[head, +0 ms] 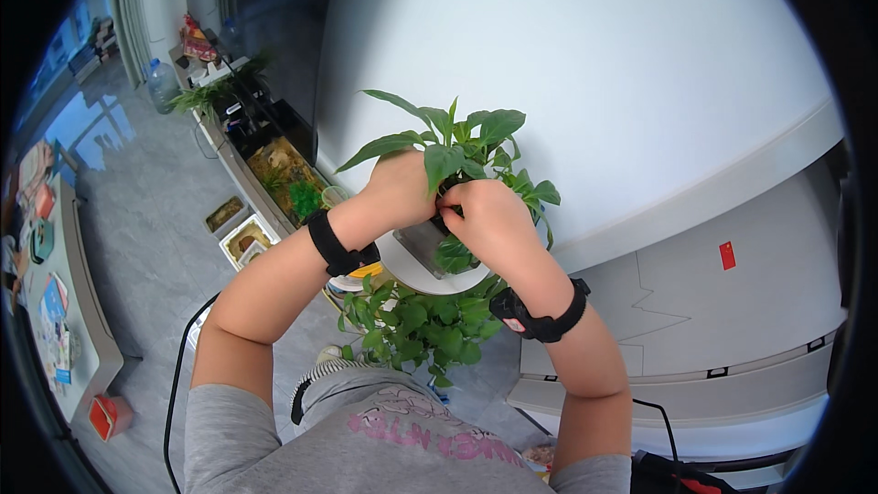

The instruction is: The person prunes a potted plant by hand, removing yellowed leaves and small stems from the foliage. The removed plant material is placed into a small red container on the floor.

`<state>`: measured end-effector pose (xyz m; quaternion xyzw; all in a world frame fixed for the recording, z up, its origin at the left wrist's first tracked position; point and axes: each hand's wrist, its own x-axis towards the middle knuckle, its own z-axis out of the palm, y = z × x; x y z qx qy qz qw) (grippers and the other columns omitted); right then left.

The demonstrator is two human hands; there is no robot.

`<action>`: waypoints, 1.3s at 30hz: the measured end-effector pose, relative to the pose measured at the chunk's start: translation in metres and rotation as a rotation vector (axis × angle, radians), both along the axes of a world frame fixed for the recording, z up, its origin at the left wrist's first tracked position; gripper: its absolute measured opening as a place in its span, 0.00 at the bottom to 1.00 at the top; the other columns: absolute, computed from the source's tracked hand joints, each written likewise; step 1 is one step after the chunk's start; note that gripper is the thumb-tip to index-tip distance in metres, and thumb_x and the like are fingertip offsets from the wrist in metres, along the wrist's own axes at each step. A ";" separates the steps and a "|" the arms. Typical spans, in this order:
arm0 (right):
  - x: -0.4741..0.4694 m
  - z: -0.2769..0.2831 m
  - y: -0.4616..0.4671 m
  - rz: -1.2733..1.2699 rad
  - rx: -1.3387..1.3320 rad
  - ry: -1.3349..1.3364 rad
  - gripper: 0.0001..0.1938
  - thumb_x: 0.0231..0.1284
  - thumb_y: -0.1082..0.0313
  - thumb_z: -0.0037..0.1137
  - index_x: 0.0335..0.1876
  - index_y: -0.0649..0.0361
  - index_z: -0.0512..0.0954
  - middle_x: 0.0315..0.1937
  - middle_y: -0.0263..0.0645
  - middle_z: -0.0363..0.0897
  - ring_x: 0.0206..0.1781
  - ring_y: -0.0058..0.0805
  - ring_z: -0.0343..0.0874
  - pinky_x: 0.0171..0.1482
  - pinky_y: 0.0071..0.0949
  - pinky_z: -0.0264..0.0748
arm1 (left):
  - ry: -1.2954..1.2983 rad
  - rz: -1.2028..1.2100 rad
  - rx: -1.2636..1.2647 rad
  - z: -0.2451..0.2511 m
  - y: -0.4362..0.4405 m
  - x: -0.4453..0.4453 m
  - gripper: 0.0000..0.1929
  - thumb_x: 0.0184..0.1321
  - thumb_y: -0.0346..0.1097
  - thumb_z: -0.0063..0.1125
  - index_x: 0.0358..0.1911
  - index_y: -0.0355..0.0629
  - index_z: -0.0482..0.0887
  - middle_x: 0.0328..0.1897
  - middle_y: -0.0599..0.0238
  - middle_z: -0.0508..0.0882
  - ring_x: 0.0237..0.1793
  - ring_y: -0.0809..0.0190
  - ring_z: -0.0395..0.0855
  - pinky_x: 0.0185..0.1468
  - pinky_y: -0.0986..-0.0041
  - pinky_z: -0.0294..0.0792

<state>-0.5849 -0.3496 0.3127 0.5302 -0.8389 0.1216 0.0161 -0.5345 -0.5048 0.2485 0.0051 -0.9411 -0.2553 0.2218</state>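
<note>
A leafy green potted plant point(444, 159) stands in front of me on a small round white table point(405, 273). A clear, squarish container point(420, 247) sits under its leaves. My left hand point(406, 185) reaches in among the stems, its fingers mostly hidden behind leaves. My right hand point(488, 209) is beside it, thumb and forefinger close together at the dark base of the stems; whether they pinch something is not clear. Both wrists wear black straps. Below the table top grows a second plant with broad leaves point(418, 322).
A white wall point(583, 82) rises right behind the plant. To the left are a fish tank point(278, 165), white tubs point(248, 240) and a large plastic bottle point(163, 86). A cluttered table point(89, 357) and a red bin point(110, 417) stand far left. Grey cabinets point(686, 302) are at right.
</note>
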 end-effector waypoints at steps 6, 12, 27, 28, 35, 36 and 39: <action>-0.002 -0.010 -0.005 0.033 0.056 0.173 0.06 0.55 0.69 0.58 0.28 0.61 0.83 0.26 0.51 0.81 0.32 0.53 0.82 0.35 0.46 0.78 | 0.015 0.008 0.020 -0.004 0.001 0.001 0.09 0.45 0.35 0.67 0.30 0.41 0.86 0.30 0.54 0.86 0.34 0.45 0.85 0.33 0.57 0.75; 0.001 -0.008 -0.004 0.042 0.082 0.180 0.06 0.54 0.70 0.59 0.26 0.63 0.82 0.25 0.52 0.80 0.32 0.55 0.81 0.34 0.48 0.78 | -0.115 -0.066 -0.005 -0.008 -0.009 -0.015 0.14 0.44 0.39 0.69 0.35 0.43 0.87 0.32 0.56 0.86 0.35 0.45 0.86 0.34 0.57 0.76; 0.010 0.005 0.010 0.010 -0.174 -0.098 0.07 0.64 0.70 0.57 0.34 0.65 0.82 0.24 0.46 0.78 0.27 0.41 0.78 0.31 0.37 0.74 | -0.243 -0.259 0.626 0.040 -0.031 0.041 0.08 0.54 0.37 0.74 0.32 0.40 0.93 0.26 0.64 0.89 0.30 0.71 0.83 0.37 0.76 0.73; 0.013 0.006 0.013 0.003 -0.241 -0.156 0.06 0.65 0.71 0.58 0.35 0.66 0.81 0.22 0.43 0.75 0.23 0.35 0.76 0.29 0.33 0.72 | -0.222 -0.290 0.802 0.038 -0.029 0.047 0.07 0.56 0.35 0.74 0.31 0.39 0.92 0.26 0.67 0.88 0.30 0.73 0.82 0.37 0.77 0.72; 0.022 0.009 0.033 -0.167 -0.351 -1.621 0.10 0.69 0.68 0.49 0.43 0.66 0.80 0.19 0.21 0.58 0.19 0.13 0.54 0.22 0.21 0.52 | -0.200 -0.362 1.520 0.028 0.010 0.077 0.10 0.61 0.37 0.74 0.41 0.40 0.90 0.34 0.74 0.87 0.34 0.76 0.79 0.40 0.82 0.67; 0.025 0.006 0.036 -0.096 -0.357 -1.718 0.12 0.70 0.67 0.46 0.42 0.66 0.79 0.19 0.21 0.55 0.19 0.13 0.52 0.22 0.20 0.51 | -0.188 -0.394 1.545 0.027 0.017 0.079 0.10 0.61 0.37 0.73 0.41 0.40 0.90 0.33 0.74 0.86 0.33 0.76 0.78 0.39 0.82 0.67; 0.040 -0.007 0.044 0.048 -0.450 -1.907 0.18 0.74 0.61 0.36 0.37 0.68 0.75 0.18 0.21 0.51 0.18 0.13 0.48 0.22 0.19 0.48 | -0.166 -0.444 1.594 0.024 0.034 0.085 0.09 0.65 0.36 0.69 0.43 0.41 0.90 0.29 0.75 0.83 0.29 0.74 0.77 0.38 0.81 0.68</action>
